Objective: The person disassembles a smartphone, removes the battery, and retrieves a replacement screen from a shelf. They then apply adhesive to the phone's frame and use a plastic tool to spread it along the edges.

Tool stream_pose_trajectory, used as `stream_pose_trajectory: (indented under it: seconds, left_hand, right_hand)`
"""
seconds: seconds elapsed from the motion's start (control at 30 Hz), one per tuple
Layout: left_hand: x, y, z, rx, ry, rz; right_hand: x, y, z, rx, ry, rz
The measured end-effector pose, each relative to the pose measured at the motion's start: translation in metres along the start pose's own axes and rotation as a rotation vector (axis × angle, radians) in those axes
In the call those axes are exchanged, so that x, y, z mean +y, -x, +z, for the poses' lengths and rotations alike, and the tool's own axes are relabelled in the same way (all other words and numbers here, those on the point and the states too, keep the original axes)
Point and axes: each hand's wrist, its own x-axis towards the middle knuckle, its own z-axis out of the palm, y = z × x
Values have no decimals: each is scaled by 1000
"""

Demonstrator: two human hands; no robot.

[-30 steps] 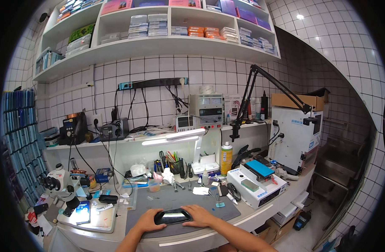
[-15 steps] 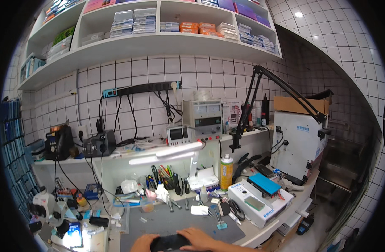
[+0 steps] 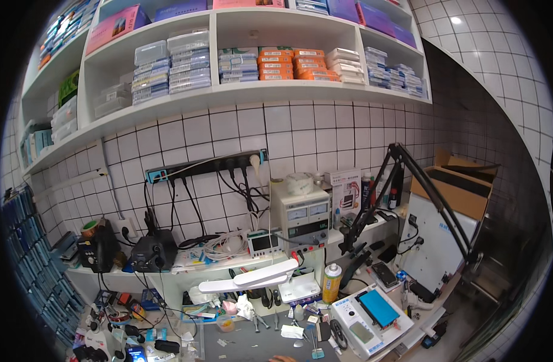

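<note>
Only a small sliver of my right hand (image 3: 282,358) shows at the lower edge, its fingers mostly cut off, so what it holds is hidden. My left hand is out of the picture. Just ahead of the right hand lies the grey work mat (image 3: 252,346). On it are a white paper piece (image 3: 291,332), tweezers with a light-blue tip (image 3: 317,353), and a small clear cup with orange contents (image 3: 226,324). Several small screwdrivers (image 3: 256,324) lie near the mat's far side.
A white machine with a blue pad (image 3: 378,308) stands to the right, beside a yellow spray can (image 3: 331,283). A white desk lamp (image 3: 246,280) reaches over the bench. A black jointed arm (image 3: 430,193) rises at right. Stocked shelves (image 3: 240,90) hang above; a microscope (image 3: 98,341) sits lower left.
The view has tilted upward, so the bench sits lower in the picture. Both hands and the dark object between them have dropped out, except a sliver of the right hand.
</note>
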Motion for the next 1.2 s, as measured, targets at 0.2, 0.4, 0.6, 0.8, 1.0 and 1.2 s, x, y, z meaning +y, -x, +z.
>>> stream_pose_trajectory:
  seconds: [0.2,0.4,0.6,0.8,1.0,1.2]
  left_hand:
    - [-19,-16,14,-105,46,-232]
    - [-12,-29,29,-213,-68,-458]
    - [-6,-32,28,-288,-67,-471]
    - [-11,-34,30,-251,-106,-452]
    - [-2,-33,21,-263,-73,-452]
    - [-14,-43,31,-346,-113,-439]
  right_hand:
    - [15,46,-56,-66,-65,41]
    - [21,79,-102,-253,-67,107]
    - [15,85,-130,-308,-7,85]
    - [19,74,-108,-269,112,105]
    - [24,73,-79,-188,97,91]
    - [33,81,-87,-163,55,128]
